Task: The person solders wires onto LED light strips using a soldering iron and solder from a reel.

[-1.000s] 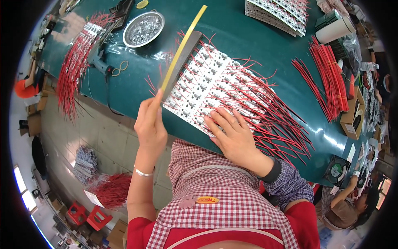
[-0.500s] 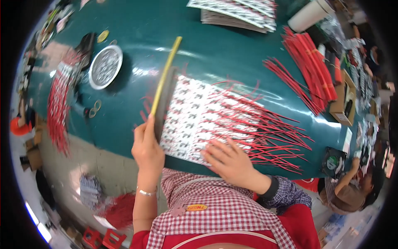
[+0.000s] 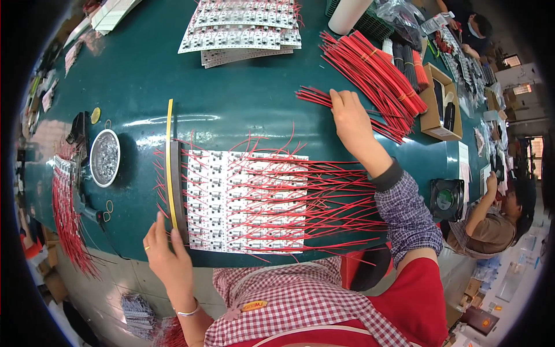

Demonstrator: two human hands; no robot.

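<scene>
A white circuit board panel [image 3: 217, 199] lies flat in front of me, with thin red wires [image 3: 341, 199] running off its right side. Along its left edge lies a long strip [image 3: 169, 144], yellow and dark. My left hand [image 3: 170, 263] is at the strip's near end, thumb and fingers apart; whether it touches the strip is hard to tell. My right hand [image 3: 354, 127] reaches past the panel's far right corner, its fingers closed on a small bunch of loose red wires [image 3: 312, 95].
Bundled red wires [image 3: 376, 69] lie beyond my right hand, beside a cardboard box [image 3: 442, 110]. Stacked panels [image 3: 243, 34] are at the back. Leftward stand a bowl of small metal parts [image 3: 106, 159] and a wired panel [image 3: 65, 185]. A small fan [image 3: 448, 199] and a co-worker [image 3: 491, 222] are at right.
My right hand has left the panel and moved up and right to the loose wires. My left hand has shifted down-left and opened from the strip. The view has turned, so the panel looks straighter.
</scene>
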